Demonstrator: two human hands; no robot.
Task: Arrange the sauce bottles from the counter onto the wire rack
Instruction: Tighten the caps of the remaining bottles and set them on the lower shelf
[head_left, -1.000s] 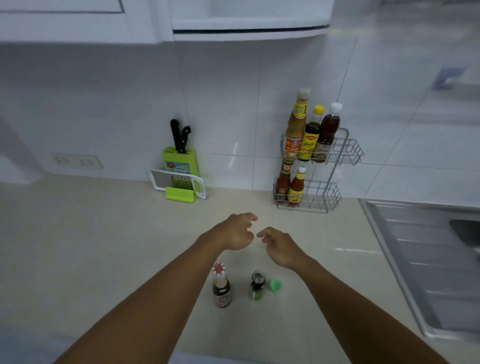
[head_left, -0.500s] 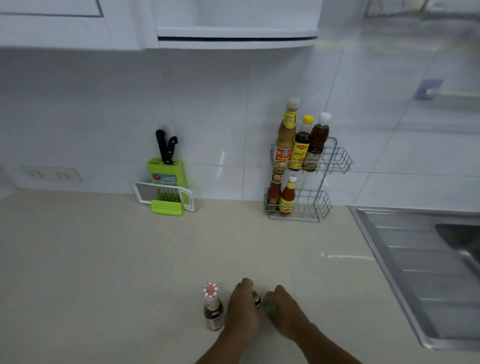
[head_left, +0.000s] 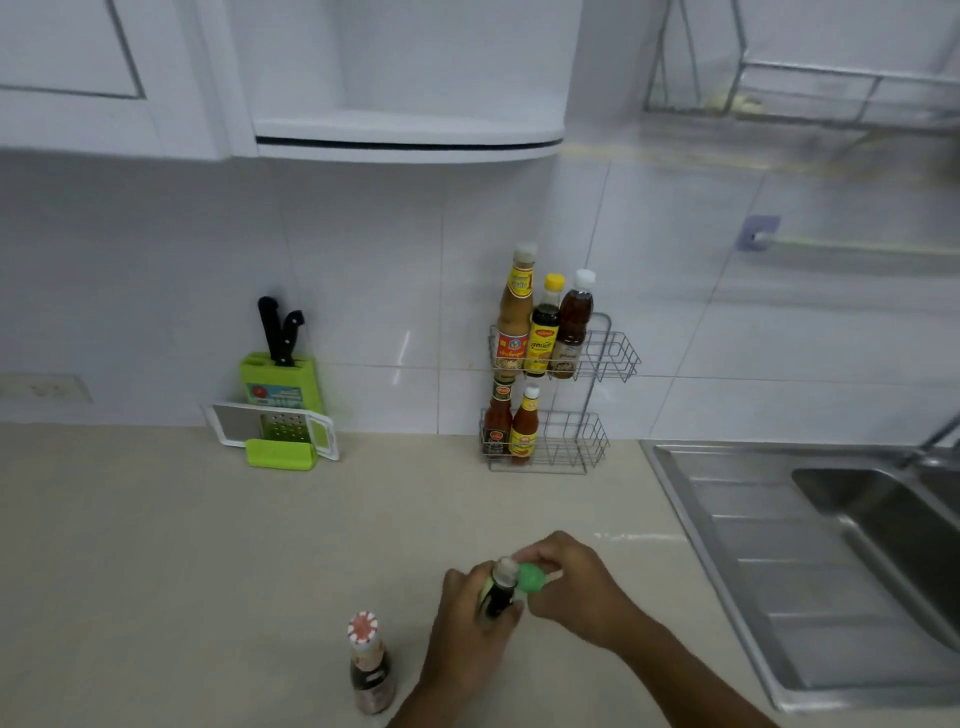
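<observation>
left hand (head_left: 470, 618): fingers curled round the body of a small dark bottle (head_left: 500, 590), holding it just above the worktop (head_left: 156, 545), near centre.
right hand (head_left: 569, 584): fingertips pinched on a green cap (head_left: 531, 577), touching the bottle's neck on its right side.
small dark bottle: tilted slightly, mostly hidden by the left hand; neck and top visible, label unreadable.
second bottle (head_left: 370, 662): stands upright on the worktop, near edge, left of the left hand, apart from it; red-and-white cap, dark contents.
wire rack (head_left: 597, 364): two tiers, far side against the tiled wall, right of centre, well apart from both hands.
upper tier: three tall bottles (head_left: 545, 322) side by side at the left end, right end bare wire.
lower tier: two red sauce bottles (head_left: 511, 426) at the left end.
knife block (head_left: 278, 376): green, far left against the wall, two black handles sticking up; a grater (head_left: 275, 428) leans in front of it.
sink (head_left: 831, 545): steel, right side of the worktop.
</observation>
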